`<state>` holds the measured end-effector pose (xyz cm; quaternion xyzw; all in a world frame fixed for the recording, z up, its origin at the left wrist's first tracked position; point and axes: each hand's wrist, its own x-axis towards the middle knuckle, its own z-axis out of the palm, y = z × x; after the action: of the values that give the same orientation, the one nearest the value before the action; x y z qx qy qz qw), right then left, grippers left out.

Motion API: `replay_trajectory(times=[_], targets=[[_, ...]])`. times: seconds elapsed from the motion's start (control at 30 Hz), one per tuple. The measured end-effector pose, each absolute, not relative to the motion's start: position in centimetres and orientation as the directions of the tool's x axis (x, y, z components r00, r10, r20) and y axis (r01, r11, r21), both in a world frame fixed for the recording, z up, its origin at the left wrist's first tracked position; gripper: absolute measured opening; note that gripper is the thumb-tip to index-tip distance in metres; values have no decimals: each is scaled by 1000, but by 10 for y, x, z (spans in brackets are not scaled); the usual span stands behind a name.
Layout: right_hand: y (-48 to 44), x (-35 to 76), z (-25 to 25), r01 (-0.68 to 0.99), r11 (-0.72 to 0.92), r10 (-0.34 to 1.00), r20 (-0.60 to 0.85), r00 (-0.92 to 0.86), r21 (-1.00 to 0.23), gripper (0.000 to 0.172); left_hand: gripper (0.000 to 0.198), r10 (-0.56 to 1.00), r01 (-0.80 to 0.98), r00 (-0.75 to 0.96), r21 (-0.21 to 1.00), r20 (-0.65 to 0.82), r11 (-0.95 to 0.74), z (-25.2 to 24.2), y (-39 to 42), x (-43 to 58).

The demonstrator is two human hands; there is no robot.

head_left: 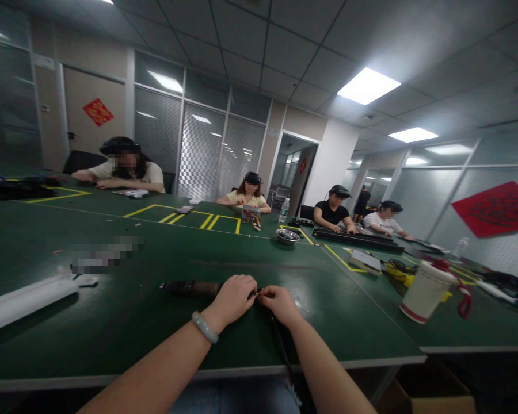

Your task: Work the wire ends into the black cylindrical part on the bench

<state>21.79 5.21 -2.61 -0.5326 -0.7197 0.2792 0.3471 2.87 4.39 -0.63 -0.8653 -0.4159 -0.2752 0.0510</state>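
Note:
A dark, stick-shaped tool with a brown band, which looks like a corded electric screwdriver [194,288], lies on the green table with its narrow metal tip to the left. My left hand [235,296], a pale green bangle on its wrist, is closed over the tool's right end. Close beside it, my right hand [280,303] pinches the end of a black cord [280,339] where it meets the tool. A tiny bright bit shows between the two hands, but the fingers hide the join. From there the cord drops over the table's front edge.
A long white roll [30,302] lies at the left. To the right stand a white cup [427,290] with a red lid and a white box [365,261]. A metal bowl [287,235] and a water bottle [284,210] are farther back. Several people sit across the table.

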Motion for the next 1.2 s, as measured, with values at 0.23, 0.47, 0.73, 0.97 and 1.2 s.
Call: replay_trajectory(times=[0.23, 0.47, 0.73, 0.97, 1.2], targets=[[50, 216, -24, 591, 267, 964, 199, -179, -761, 17, 4, 688, 741, 523, 132, 504, -659, -7, 45, 29], [48, 216, -21, 593, 265, 964, 189, -189, -761, 18, 5, 694, 754, 493, 139, 525, -642, -6, 44, 29], [48, 217, -21, 594, 278, 960, 204, -191, -755, 17, 2, 693, 753, 499, 134, 520, -644, -3, 41, 29], [50, 217, -22, 609, 254, 967, 180, -182, -751, 18, 3, 679, 731, 487, 170, 549, -661, -1, 40, 28], [50, 216, -22, 619, 261, 965, 185, -186, -740, 19, 4, 672, 729, 509, 146, 538, -669, -5, 44, 29]])
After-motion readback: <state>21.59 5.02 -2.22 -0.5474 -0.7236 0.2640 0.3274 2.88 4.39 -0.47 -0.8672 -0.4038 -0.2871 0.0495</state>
